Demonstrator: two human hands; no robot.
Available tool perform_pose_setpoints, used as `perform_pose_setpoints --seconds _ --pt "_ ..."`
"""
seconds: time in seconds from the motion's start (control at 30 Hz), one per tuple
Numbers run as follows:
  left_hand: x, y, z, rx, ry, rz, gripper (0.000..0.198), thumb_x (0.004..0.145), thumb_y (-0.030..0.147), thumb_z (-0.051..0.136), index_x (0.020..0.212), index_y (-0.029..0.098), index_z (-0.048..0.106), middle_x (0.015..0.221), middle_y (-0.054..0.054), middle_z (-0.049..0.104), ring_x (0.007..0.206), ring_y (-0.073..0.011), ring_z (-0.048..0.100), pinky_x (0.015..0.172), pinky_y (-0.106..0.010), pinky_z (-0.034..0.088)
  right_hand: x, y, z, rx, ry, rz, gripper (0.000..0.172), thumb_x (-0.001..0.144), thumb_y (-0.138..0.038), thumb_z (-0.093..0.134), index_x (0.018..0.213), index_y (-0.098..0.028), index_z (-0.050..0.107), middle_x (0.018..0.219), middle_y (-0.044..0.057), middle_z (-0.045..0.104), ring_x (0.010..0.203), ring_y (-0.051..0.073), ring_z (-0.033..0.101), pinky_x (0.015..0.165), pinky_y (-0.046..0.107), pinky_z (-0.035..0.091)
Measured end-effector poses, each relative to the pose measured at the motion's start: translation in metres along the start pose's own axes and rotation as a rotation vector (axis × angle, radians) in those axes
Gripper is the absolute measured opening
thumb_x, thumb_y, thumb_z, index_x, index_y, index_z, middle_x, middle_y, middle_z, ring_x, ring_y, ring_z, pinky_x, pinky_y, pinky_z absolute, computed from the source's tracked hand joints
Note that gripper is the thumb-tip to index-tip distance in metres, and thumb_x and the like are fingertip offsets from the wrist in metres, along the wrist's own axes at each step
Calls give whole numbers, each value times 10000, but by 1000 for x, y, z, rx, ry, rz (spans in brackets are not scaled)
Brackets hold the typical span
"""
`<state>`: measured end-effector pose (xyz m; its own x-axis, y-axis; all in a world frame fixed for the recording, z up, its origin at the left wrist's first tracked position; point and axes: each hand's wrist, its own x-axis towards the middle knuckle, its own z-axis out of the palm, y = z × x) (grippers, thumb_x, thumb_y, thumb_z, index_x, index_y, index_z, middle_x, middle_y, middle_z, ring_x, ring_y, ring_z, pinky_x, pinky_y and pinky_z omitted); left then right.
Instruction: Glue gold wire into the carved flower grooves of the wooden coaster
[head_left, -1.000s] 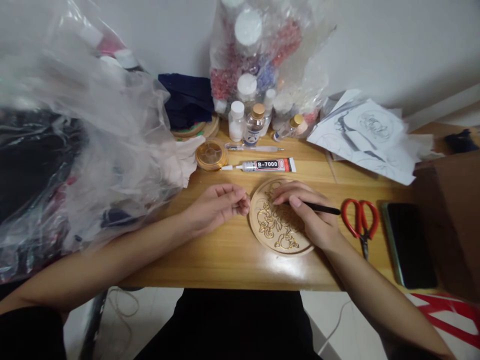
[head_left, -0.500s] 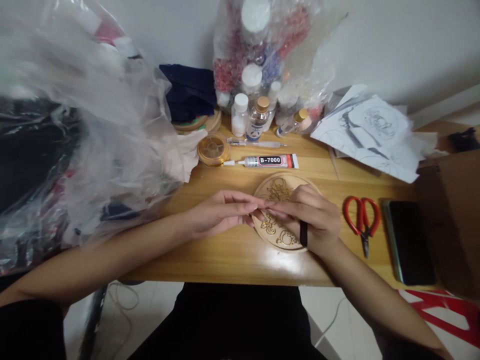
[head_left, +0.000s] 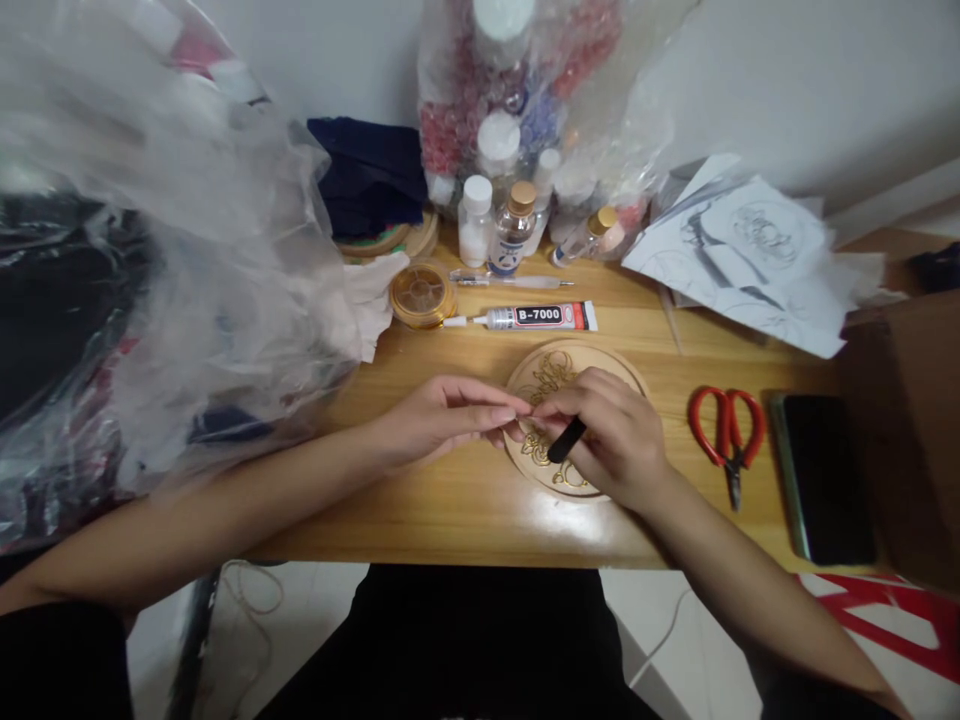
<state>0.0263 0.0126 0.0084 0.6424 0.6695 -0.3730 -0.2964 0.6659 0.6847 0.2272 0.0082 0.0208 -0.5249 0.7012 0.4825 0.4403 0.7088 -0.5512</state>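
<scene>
Our right grip [head_left: 615, 430] is closed around a slim black handle [head_left: 566, 440], its long axis slanting toward us and leftward, while the fingertips seem to touch those of our left grip [head_left: 454, 420]; whether the left is clamped on something small, we cannot tell. Below lies the round, pale, wood-like disc [head_left: 596, 350], nearer our right, which partly covers it. Curling gold outlines [head_left: 551, 372] shine wire-like on its matte face, above the glossy, grained bench [head_left: 450, 500].

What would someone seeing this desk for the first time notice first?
The eye probably falls on the gold-patterned disc near center, the right hand over it gripping a black tool and the left hand at its left edge. Next come the red-handled pliers to its right.
</scene>
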Motion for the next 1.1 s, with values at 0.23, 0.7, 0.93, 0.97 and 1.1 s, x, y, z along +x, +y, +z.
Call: perform_pose_setpoints --seconds 0.23,0.7,0.93,0.97,1.1 --pt "-1 3 2 -38 49 14 228 672 277 788 859 162 727 716 -9 691 685 -90 605 705 -235 463 0 -2 4 47 -92 -51 21 851 -159 554 856 -172 570 733 35 629 659 138 550 624 273 432" --pt "3 13 -12 863 181 503 189 738 267 715 658 165 578 694 1 597 666 -113 546 638 -246 421 -4 9 -5 648 306 607 341 926 -453 400 808 -200 596 616 7 559 559 115 543 504 247 443" --pt "6 3 -26 1485 -39 764 152 857 285 585 730 202 572 743 -26 633 704 -159 550 688 -312 383 -12 18 -8 682 206 795 518 942 -518 286 760 -188 641 490 1 557 359 69 475 302 202 310" --pt "6 2 -26 1518 -44 780 150 861 283 579 732 205 565 746 -26 633 702 -159 547 687 -312 379 -12 17 -9 677 195 796 475 937 -500 337 753 -189 646 498 2 572 375 71 498 315 198 341" --pt "6 2 -26 1577 -73 817 181 863 290 580 709 206 533 724 -11 614 690 -147 527 664 -292 364 -7 13 -11 671 156 763 178 846 -350 603 770 -202 667 606 1 645 519 98 611 459 211 511"
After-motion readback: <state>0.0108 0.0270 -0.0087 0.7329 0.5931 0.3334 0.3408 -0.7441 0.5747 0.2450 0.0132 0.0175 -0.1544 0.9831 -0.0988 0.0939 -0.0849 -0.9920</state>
